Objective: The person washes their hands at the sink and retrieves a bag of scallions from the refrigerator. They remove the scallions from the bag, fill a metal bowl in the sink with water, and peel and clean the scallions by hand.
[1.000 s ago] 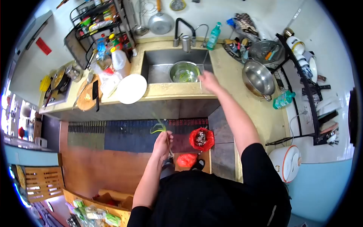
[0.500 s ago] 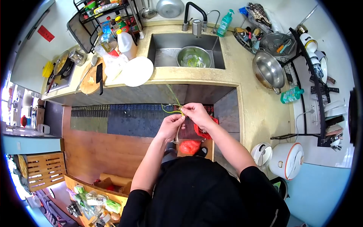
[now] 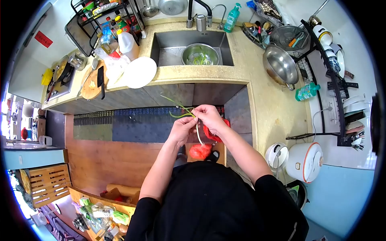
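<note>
A green onion (image 3: 198, 134) is pinched between my two hands, its green leaves fanning up and left, its white stalk hanging down to the roots. My left hand (image 3: 184, 127) is closed on it from the left. From the right, my right hand (image 3: 207, 116) grips it with thumb and fingers, close to the left fingertips. Below the roots, a red plastic bag (image 3: 200, 151) lies near my feet. Another red bag (image 3: 217, 131) sits partly hidden behind my right forearm. In the sink, a metal bowl (image 3: 183, 56) holds green stalks.
Past my hands is the counter with the steel sink (image 3: 161, 50), a white plate (image 3: 140, 72) and a cutting board (image 3: 92, 90) with a cleaver (image 3: 100, 80). To the right stand a large steel basin (image 3: 280, 66) and a rice cooker (image 3: 301, 162).
The green onion has turned in my fingers: its leaves now point more to the left and its white end hangs further right. My view has shifted slightly.
</note>
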Motion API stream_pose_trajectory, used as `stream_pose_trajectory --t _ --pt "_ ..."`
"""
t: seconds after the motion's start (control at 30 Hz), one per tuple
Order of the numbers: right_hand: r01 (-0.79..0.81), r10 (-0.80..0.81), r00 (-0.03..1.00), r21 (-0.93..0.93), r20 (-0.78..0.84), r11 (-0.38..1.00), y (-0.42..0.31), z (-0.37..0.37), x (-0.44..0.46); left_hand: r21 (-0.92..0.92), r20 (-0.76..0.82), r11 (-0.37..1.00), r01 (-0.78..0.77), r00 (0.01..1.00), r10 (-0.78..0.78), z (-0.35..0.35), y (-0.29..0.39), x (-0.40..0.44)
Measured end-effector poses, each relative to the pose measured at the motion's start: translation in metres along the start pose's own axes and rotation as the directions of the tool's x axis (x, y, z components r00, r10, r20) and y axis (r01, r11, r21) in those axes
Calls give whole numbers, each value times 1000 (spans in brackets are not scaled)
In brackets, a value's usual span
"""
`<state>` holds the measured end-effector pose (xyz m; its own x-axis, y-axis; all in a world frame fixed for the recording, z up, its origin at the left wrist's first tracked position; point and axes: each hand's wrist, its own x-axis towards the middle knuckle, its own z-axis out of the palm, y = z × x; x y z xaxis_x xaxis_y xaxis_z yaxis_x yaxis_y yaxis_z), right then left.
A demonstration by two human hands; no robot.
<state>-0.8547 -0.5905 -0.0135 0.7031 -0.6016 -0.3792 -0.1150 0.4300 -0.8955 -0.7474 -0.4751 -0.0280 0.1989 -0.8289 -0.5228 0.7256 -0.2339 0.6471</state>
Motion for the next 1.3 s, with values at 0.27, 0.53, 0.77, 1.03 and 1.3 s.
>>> stream_pose_trajectory --t 0.27,0.53,0.77,1.03,1.3 --pt "186 -137 970 253 -199 950 13 16 -26 -265 -227 945 -193 965 134 -2 -13 12" --pt "146 -97 915 97 -392 984 45 -33 -98 -205 -434 896 -393 857 277 -31 -1 22" --pt "103 -186 846 -189 -499 977 67 -93 -115 -213 -117 949 -235 970 214 -33 3 22" --pt "212 -459 814 -553 -355 805 13 -58 -68 -187 157 980 -72 982 103 5 -2 8" --pt "298 -456 884 -631 -100 716 -9 -22 -72 -278 236 960 2 969 67 17 -1 -2"
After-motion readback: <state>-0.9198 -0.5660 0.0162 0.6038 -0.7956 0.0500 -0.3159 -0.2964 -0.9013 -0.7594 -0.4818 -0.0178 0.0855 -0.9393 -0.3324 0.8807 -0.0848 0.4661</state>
